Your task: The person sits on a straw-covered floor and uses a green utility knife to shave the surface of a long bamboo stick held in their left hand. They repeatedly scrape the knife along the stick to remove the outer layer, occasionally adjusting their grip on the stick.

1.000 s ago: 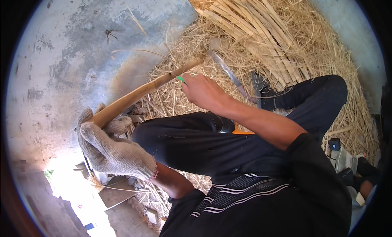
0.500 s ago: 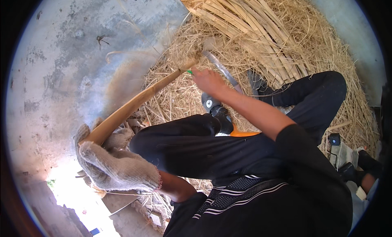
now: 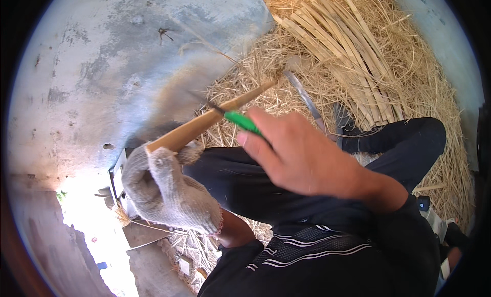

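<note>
My left hand [image 3: 169,189], in a whitish knitted work glove, is closed around the near end of a long split bamboo strip [image 3: 192,132]. The strip slants up and away to the right, with its far end over the shavings. In my bare right hand [image 3: 312,156] is a green-handled knife [image 3: 244,122], gripped by its handle. Its dark, narrow blade is smeared by motion and crosses over the strip near its middle; whether it touches the strip I cannot tell.
Split bamboo strips [image 3: 353,56] lie in a bundle at the far right on a heap of straw-like shavings [image 3: 250,97]. A long metal blade [image 3: 305,96] rests on the shavings. Stained grey wall [image 3: 107,82] rises at left. My bent dark-trousered legs [image 3: 245,179] lie below the strip.
My right hand has come back from the strip's far end toward me, bringing the knife's handle and blade into sight. The gloved left hand and strip appear farther right; the whole view has shifted too.
</note>
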Action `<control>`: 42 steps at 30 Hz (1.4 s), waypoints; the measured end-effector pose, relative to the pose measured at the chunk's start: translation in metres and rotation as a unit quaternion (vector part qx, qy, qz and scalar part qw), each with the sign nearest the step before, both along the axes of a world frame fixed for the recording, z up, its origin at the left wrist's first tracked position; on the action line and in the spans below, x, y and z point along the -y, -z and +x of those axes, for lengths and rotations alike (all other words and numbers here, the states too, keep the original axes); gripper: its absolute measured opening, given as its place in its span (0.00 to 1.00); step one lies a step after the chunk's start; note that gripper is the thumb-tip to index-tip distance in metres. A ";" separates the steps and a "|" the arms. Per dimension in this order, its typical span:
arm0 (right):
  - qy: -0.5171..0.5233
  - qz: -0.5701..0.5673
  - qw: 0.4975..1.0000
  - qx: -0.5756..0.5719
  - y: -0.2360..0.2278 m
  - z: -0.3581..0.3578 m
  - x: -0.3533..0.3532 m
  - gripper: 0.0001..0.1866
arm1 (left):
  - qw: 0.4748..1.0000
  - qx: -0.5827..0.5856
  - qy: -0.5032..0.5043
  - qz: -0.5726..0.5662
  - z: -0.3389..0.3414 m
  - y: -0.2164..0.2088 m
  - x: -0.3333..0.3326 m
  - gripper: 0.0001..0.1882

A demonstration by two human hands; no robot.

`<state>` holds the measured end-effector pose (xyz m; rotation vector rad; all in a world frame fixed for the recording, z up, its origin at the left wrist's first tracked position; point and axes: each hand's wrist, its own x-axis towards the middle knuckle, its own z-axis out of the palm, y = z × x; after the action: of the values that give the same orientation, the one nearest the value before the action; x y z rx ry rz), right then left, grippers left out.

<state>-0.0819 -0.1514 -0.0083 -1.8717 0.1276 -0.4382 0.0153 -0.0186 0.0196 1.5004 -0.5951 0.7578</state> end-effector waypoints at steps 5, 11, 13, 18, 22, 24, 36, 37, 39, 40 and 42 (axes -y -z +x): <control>0.030 -0.055 0.998 0.017 -0.025 -0.023 -0.035 0.12 | 0.992 -0.076 0.086 0.054 -0.022 -0.009 -0.005 0.07; 0.074 -0.089 0.992 -0.048 -0.018 -0.024 -0.033 0.12 | 0.982 -0.051 0.122 0.138 -0.021 -0.012 -0.015 0.06; 0.131 -0.180 0.973 -0.056 0.033 -0.006 -0.025 0.13 | 0.994 -0.019 0.102 0.032 -0.024 -0.003 -0.008 0.07; 0.059 -0.054 0.996 0.029 -0.021 -0.030 -0.034 0.11 | 0.988 -0.030 0.149 0.019 -0.025 0.000 0.000 0.07; 0.045 -0.018 0.998 0.036 -0.031 -0.032 -0.035 0.11 | 0.983 -0.011 0.171 0.070 -0.019 -0.004 -0.008 0.07; 0.020 0.014 0.999 0.039 -0.035 -0.037 -0.035 0.11 | 0.986 -0.053 0.144 0.072 -0.026 -0.007 -0.009 0.07; 0.096 -0.118 0.987 0.054 -0.017 -0.023 -0.052 0.10 | 0.992 0.006 0.073 0.103 -0.022 -0.004 -0.015 0.06; 0.094 -0.131 0.987 0.003 -0.016 -0.022 -0.054 0.09 | 0.993 0.003 0.065 0.101 -0.021 -0.004 -0.016 0.05; 0.143 -0.194 0.965 -0.104 0.035 0.000 -0.047 0.08 | 0.994 0.028 0.054 0.095 -0.021 -0.003 -0.023 0.05; 0.156 -0.234 0.947 -0.157 0.100 0.006 -0.022 0.11 | 0.994 0.010 0.072 0.077 -0.018 -0.005 -0.020 0.04; 0.198 -0.162 0.955 -0.153 0.149 -0.021 -0.010 0.12 | 0.989 0.020 0.137 0.043 -0.017 -0.006 -0.004 0.05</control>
<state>-0.1024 -0.1419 -0.1576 -2.2358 0.6843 -0.4554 -0.0014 -0.0143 0.0253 1.4459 -0.8540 0.5569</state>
